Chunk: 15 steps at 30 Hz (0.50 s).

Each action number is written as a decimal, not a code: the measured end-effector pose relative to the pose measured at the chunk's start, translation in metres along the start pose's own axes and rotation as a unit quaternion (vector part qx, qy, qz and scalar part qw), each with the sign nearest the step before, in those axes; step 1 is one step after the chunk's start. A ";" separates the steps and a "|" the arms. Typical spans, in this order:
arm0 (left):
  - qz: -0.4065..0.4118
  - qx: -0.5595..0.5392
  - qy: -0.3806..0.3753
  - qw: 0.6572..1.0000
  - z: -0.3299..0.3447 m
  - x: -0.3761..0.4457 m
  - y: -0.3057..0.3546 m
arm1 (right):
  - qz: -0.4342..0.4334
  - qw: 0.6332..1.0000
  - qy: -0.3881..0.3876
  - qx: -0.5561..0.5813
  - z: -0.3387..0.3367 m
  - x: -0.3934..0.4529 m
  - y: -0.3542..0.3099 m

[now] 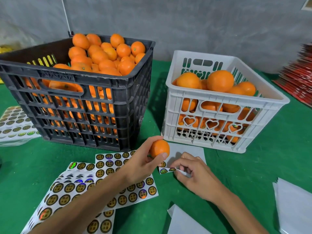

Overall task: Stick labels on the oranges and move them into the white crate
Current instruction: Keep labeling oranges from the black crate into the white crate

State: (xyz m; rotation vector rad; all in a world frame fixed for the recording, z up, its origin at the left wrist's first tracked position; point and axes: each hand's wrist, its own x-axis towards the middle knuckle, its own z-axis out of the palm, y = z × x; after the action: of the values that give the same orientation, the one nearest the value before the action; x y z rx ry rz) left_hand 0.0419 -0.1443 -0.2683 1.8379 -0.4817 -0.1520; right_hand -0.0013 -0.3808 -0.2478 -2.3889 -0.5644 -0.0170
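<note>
- Left hand [141,163] holds one orange [159,148] in thumb and fingertips, lifted above the green table [253,166], just in front of the gap between the two crates.
- Right hand [194,173] is pinched narrow on a small strip of labels [166,170], bending the backing at its right end; looks like it's peeling one sticker free. Can't tell if a label is already off.
- Orange sits just up-left of the right hand, near but not touching the strip.
- Doing it well, my guess: curl the backing sharply so the label edge lifts, take it by the rim, press flat onto a smooth patch of peel, rub once so it doesn't wrinkle.
- Keep the left grip off the spot meant for the label; thumb now covers the lower right of the fruit.
- White crate [224,98] stands right behind the hands, already well filled with oranges; short reach to drop this one in.
- Black crate [76,92] to the left is heaped with oranges, presumably unlabelled.
- Full label sheets [108,168] lie under the left forearm; more sheets at the far left edge.
</note>
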 end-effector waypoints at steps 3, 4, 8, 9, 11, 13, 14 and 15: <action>0.001 0.000 -0.006 1.000 0.002 0.000 -0.002 | 0.003 0.999 0.001 0.034 0.000 -0.001 -0.001; 0.000 0.002 -0.005 1.000 0.002 0.001 -0.003 | 0.004 0.999 0.005 0.041 0.000 -0.001 -0.002; -0.002 0.015 0.001 1.000 0.001 0.003 -0.006 | -0.025 0.998 0.041 0.033 0.000 -0.003 -0.007; -0.003 0.012 0.003 1.000 0.002 0.003 -0.006 | -0.035 0.997 0.052 0.033 0.000 -0.004 -0.010; -0.004 0.011 0.010 1.000 0.002 0.004 -0.006 | -0.050 0.996 0.064 0.022 -0.002 -0.005 -0.015; -0.009 0.011 0.023 1.000 0.003 0.005 -0.003 | -0.043 0.996 0.050 0.054 -0.003 -0.005 -0.019; -0.012 0.015 0.030 0.999 0.003 0.006 -0.002 | -0.034 0.992 0.042 0.111 -0.006 -0.005 -0.023; -0.012 0.022 0.033 0.999 0.002 0.006 -0.001 | -0.029 0.981 0.046 0.185 -0.009 -0.004 -0.026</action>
State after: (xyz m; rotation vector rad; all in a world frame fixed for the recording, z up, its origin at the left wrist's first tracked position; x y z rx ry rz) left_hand 0.0467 -0.1484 -0.2693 1.8857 -0.4197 -0.0968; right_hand -0.0147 -0.3700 -0.2256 -1.9992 -0.5405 -0.0445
